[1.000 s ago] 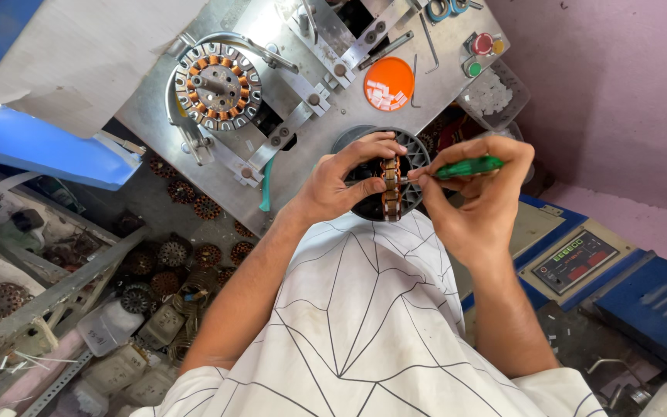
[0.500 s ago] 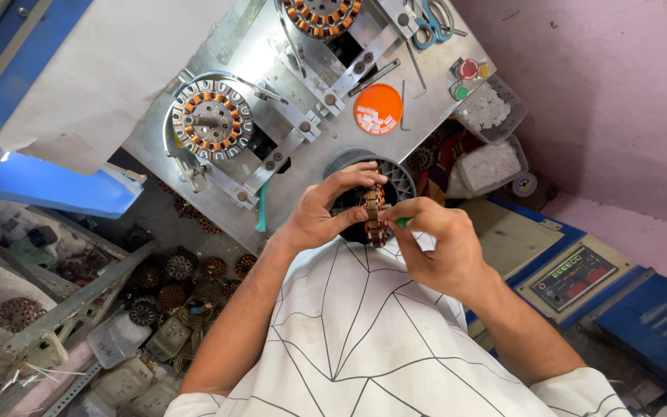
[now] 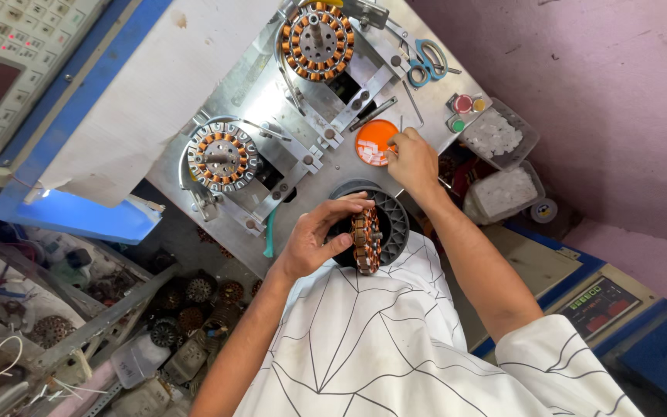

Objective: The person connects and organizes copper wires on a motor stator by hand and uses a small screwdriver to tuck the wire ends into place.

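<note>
- Near the middle of the metal surface (image 3: 272, 100), the left hand (image 3: 314, 239) grips a copper-wound stator (image 3: 366, 239) on edge, over a black round holder (image 3: 395, 220).
- Right hand (image 3: 412, 158), fingers pinched, reaches far into the orange dish (image 3: 372, 143) of small white pieces.
- Best to pick one piece only, keeping the stator steady.
- Stator sits near-left of the right hand, apart from it.

left hand (image 3: 314, 239) fingers curled, gripping, arm bent (near chest) | right hand (image 3: 413, 158) arm extended forward, fingertips pinched, palm down
</note>
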